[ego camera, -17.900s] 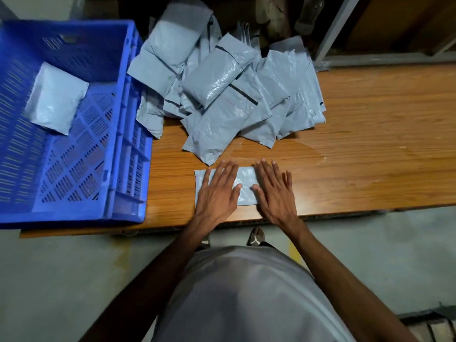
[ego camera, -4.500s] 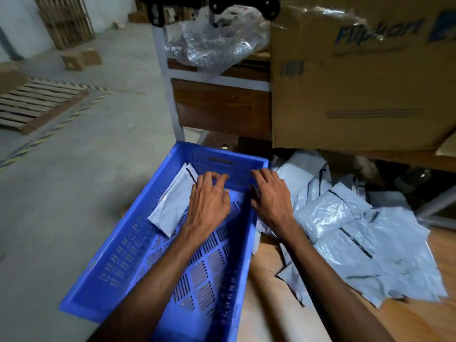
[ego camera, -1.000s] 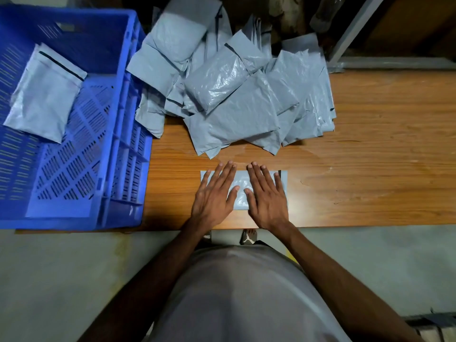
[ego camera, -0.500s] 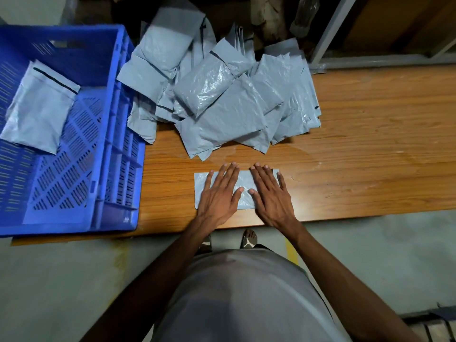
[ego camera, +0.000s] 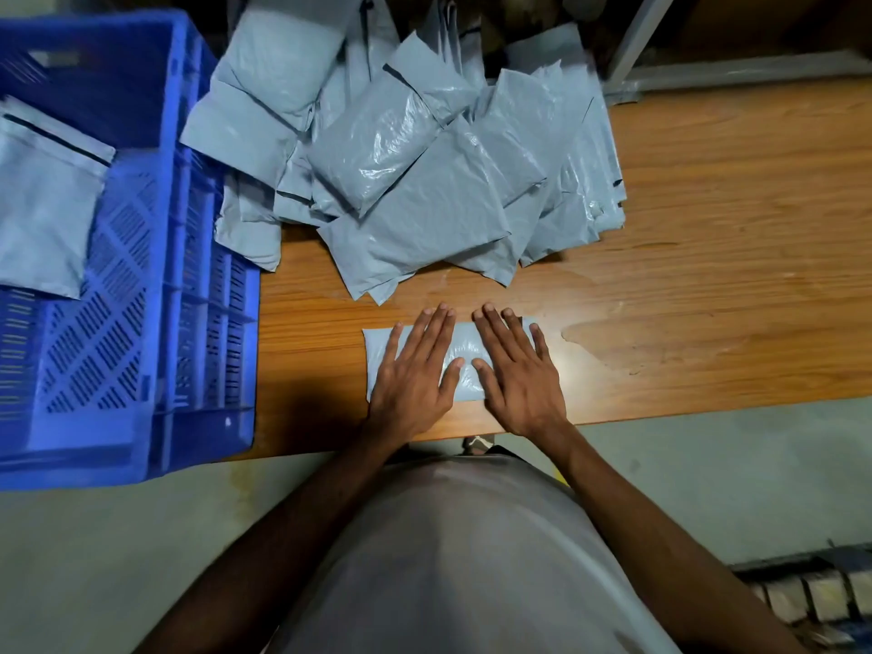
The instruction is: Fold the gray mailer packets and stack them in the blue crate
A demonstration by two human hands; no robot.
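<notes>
While the wooden bench [ego camera: 708, 257] spans the view, a blue crate [ego camera: 188, 323] overhangs its left end, with a gray packet [ego camera: 42, 205] lying against the crate's far-left interior. Unfolded gray mailers [ego camera: 424, 172] are heaped at the bench's far edge, beside the crate. At the near edge lies a folded mailer packet [ego camera: 465, 342], pressed flat by the left hand [ego camera: 415, 375] and right hand [ego camera: 516, 375], fingers straight and spread, side by side.
</notes>
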